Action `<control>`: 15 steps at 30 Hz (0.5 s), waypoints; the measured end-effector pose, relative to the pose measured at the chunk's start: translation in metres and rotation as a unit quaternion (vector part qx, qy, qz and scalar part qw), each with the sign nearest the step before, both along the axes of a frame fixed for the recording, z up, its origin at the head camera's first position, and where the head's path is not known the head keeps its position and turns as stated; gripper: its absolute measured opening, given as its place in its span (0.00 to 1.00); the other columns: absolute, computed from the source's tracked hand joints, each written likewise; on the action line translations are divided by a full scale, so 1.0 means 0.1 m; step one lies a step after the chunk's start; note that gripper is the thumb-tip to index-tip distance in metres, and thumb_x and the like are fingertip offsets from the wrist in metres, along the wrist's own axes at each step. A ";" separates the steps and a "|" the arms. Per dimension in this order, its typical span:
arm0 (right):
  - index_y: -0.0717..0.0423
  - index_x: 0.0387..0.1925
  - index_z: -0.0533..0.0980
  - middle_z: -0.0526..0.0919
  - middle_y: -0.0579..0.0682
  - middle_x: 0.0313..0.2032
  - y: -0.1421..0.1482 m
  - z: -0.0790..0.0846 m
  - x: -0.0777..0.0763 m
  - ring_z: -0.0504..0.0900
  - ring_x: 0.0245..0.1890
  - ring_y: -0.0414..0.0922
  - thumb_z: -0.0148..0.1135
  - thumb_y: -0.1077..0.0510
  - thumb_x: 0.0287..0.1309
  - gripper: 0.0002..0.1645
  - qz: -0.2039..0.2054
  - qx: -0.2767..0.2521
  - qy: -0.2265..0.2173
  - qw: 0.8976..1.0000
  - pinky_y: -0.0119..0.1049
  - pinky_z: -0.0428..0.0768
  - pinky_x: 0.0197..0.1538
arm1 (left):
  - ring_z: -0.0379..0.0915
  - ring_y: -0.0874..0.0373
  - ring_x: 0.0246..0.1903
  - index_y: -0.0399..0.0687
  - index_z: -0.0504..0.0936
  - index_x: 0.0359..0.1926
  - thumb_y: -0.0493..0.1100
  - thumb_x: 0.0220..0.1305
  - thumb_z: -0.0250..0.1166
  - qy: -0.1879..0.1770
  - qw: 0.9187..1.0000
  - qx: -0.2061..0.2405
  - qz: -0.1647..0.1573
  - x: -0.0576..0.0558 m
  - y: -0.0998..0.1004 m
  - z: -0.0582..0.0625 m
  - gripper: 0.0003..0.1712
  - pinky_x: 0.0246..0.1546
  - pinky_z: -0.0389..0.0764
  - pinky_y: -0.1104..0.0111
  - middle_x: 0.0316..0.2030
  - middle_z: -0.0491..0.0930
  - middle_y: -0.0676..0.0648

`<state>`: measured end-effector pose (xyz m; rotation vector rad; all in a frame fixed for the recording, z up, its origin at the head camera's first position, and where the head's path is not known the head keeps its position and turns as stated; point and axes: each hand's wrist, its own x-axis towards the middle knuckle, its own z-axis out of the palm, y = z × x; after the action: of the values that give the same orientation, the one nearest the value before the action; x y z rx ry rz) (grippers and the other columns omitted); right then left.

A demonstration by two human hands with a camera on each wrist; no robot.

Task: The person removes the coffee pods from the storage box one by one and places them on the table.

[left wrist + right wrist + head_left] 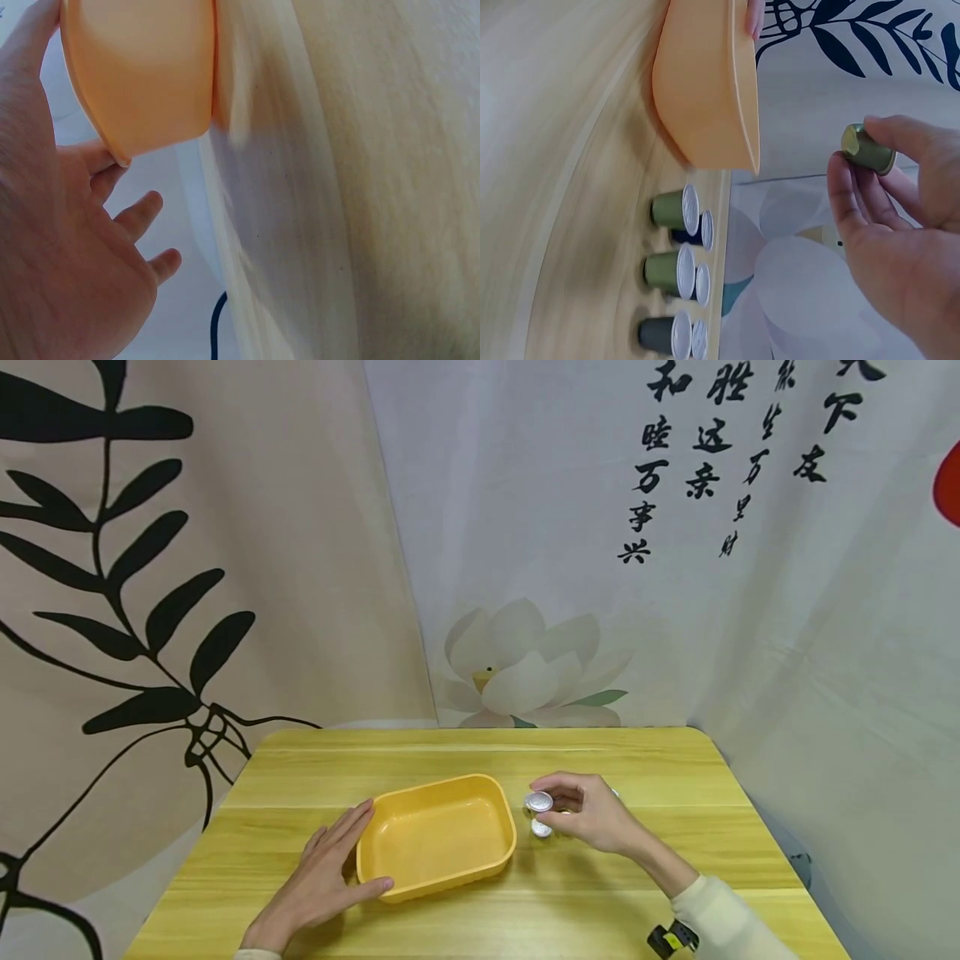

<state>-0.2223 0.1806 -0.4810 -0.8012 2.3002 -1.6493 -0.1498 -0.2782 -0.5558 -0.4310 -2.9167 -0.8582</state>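
Observation:
My right hand [588,810] pinches a green coffee capsule [868,150] between thumb and fingertips, raised above the table. In the head view its silver lid shows between the fingers. Below it, a standing coffee capsule [541,829] is partly covered by the hand. To the left lies a yellow plastic tray [442,883] with raised walls and nothing inside. My left hand [322,864] spreads around the tray's near left corner, thumb on the front rim and fingers along the left side. The left wrist view has its other fingers loosely extended beyond the rim.
Several capsules stand lid up right of the tray: two green ones [667,271], a dark grey one [658,335], a navy one [697,232] and others partly hidden. They sit on a wooden table [637,910]. Behind it hangs a printed curtain [487,527].

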 end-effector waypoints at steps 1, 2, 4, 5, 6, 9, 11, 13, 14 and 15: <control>0.63 0.67 0.84 0.90 0.67 0.60 0.03 0.00 0.01 0.92 0.57 0.38 0.77 0.61 0.72 0.25 0.000 -0.002 0.001 1.000 0.30 0.92 0.61 | 0.53 0.30 0.88 0.49 0.59 0.91 0.73 0.65 0.78 0.000 1.000 0.000 0.000 0.00 0.00 0.00 0.66 0.79 0.52 0.18 0.92 0.55 0.46; 0.64 0.66 0.83 0.89 0.69 0.60 0.06 0.00 0.01 0.92 0.57 0.38 0.77 0.62 0.72 0.25 -0.001 -0.002 0.004 1.000 0.31 0.92 0.62 | 0.53 0.30 0.88 0.49 0.59 0.91 0.73 0.65 0.78 -0.001 1.000 -0.001 0.001 0.00 0.00 0.00 0.66 0.79 0.52 0.18 0.92 0.55 0.46; 0.65 0.67 0.83 0.88 0.71 0.61 0.13 0.00 0.02 0.91 0.58 0.39 0.76 0.62 0.72 0.25 -0.003 -0.001 0.012 1.000 0.31 0.91 0.62 | 0.53 0.30 0.88 0.49 0.59 0.91 0.73 0.65 0.78 -0.001 1.000 -0.002 0.001 0.01 0.00 0.00 0.67 0.79 0.52 0.18 0.92 0.55 0.46; 0.65 0.67 0.83 0.88 0.70 0.62 0.16 0.00 0.03 0.91 0.58 0.39 0.76 0.62 0.72 0.25 -0.009 0.001 0.014 1.000 0.31 0.91 0.62 | 0.53 0.30 0.88 0.49 0.59 0.91 0.73 0.65 0.78 -0.001 1.000 -0.003 0.002 0.01 0.00 0.00 0.67 0.79 0.53 0.18 0.92 0.55 0.46; 0.65 0.67 0.83 0.88 0.70 0.62 0.20 0.00 0.03 0.91 0.58 0.39 0.76 0.62 0.73 0.25 -0.014 0.004 0.018 1.000 0.31 0.91 0.62 | 0.53 0.30 0.88 0.49 0.59 0.91 0.73 0.65 0.78 -0.001 1.000 -0.003 0.002 0.01 0.00 0.00 0.67 0.79 0.52 0.18 0.92 0.55 0.46; 0.64 0.66 0.83 0.88 0.67 0.63 0.32 -0.03 0.04 0.90 0.58 0.38 0.76 0.63 0.72 0.25 -0.038 0.017 0.030 0.999 0.30 0.91 0.63 | 0.53 0.30 0.88 0.48 0.59 0.91 0.73 0.65 0.78 0.000 1.000 -0.004 0.002 0.01 0.00 0.00 0.67 0.79 0.52 0.18 0.92 0.55 0.46; 0.64 0.65 0.84 0.88 0.66 0.63 0.40 -0.06 0.05 0.91 0.58 0.40 0.76 0.64 0.71 0.24 -0.054 0.020 0.032 0.998 0.29 0.90 0.63 | 0.53 0.30 0.88 0.48 0.59 0.91 0.74 0.65 0.78 0.001 1.000 -0.004 0.001 0.01 0.00 0.00 0.67 0.79 0.52 0.18 0.92 0.55 0.46; 0.64 0.64 0.84 0.88 0.65 0.63 0.49 -0.10 0.06 0.91 0.59 0.44 0.77 0.65 0.71 0.23 -0.066 0.023 0.033 0.997 0.29 0.91 0.63 | 0.53 0.30 0.88 0.48 0.59 0.91 0.74 0.65 0.78 0.002 1.000 -0.004 0.001 0.00 0.00 -0.01 0.67 0.79 0.53 0.18 0.92 0.55 0.47; 0.65 0.64 0.84 0.88 0.65 0.62 0.53 -0.12 0.06 0.91 0.59 0.46 0.77 0.66 0.70 0.23 -0.071 0.023 0.032 0.997 0.30 0.91 0.63 | 0.53 0.30 0.88 0.48 0.59 0.91 0.74 0.65 0.78 0.002 1.000 -0.004 0.001 0.00 0.00 -0.01 0.67 0.79 0.52 0.18 0.92 0.55 0.47; 0.65 0.63 0.84 0.88 0.64 0.61 0.58 -0.13 0.07 0.91 0.59 0.47 0.77 0.65 0.70 0.23 -0.078 0.027 0.032 0.996 0.29 0.91 0.62 | 0.53 0.30 0.88 0.49 0.59 0.91 0.74 0.65 0.78 0.002 1.000 -0.004 0.001 0.00 0.00 -0.01 0.67 0.79 0.53 0.19 0.92 0.55 0.47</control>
<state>-0.2156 0.2385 -0.4944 -0.6896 2.4971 -1.6378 -0.1498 -0.2784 -0.5564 -0.4300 -2.9173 -0.8443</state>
